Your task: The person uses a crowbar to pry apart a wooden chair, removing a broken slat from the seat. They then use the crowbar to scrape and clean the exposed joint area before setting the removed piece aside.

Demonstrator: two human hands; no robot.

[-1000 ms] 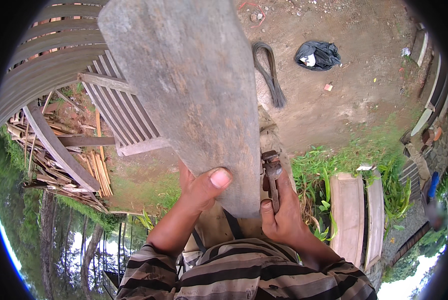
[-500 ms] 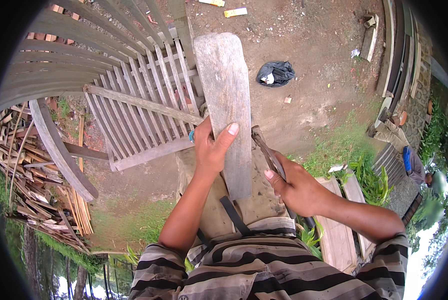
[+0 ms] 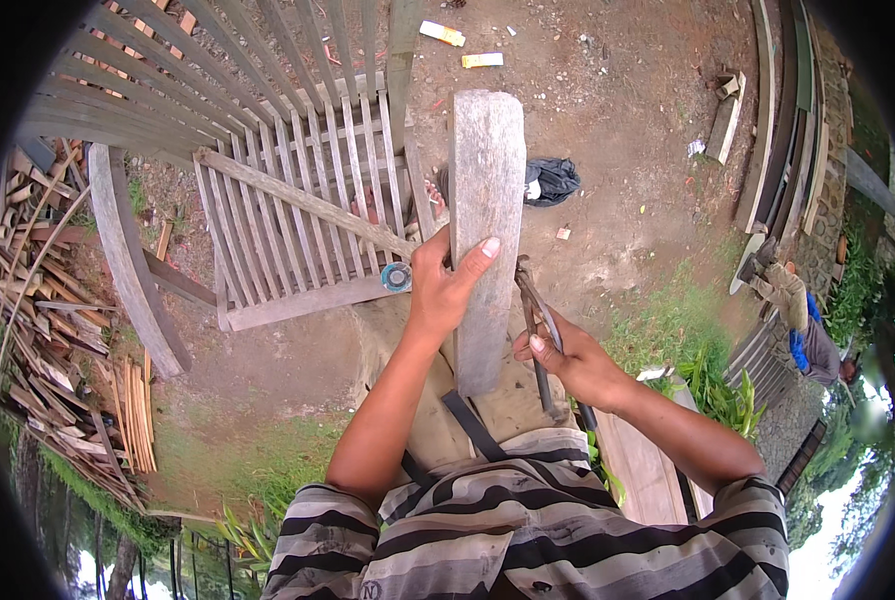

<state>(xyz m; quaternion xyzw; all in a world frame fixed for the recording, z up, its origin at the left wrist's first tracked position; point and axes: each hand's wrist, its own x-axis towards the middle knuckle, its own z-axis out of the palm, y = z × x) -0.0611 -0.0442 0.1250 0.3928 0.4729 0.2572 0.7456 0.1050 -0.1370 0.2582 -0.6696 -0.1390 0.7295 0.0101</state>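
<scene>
A weathered grey wooden plank (image 3: 488,160) stands lengthwise in front of my body. My left hand (image 3: 443,285) is closed around its left edge, with the thumb laid across the face. In my right hand (image 3: 573,365) is a pair of rusty pincers (image 3: 527,288), their handles spread apart between my fingers. The pincers' head is close to the plank's right edge; whether it touches cannot be made out. Beside my left wrist lies a small round disc with a blue-green rim (image 3: 396,277), near the slatted wooden bench (image 3: 303,200).
A curved timber piece (image 3: 138,270) and a scrap wood pile (image 3: 53,340) are on the left. Beyond the plank lies a black plastic bag (image 3: 556,182). Long boards (image 3: 768,120) line the right, where another person (image 3: 803,310) is. Pale boards (image 3: 638,455) lie by my right elbow.
The plank has turned slightly and shows a narrower face. My right hand has loosened around the pincers, and their handles have spread. The view has shifted, so the bench appears farther right.
</scene>
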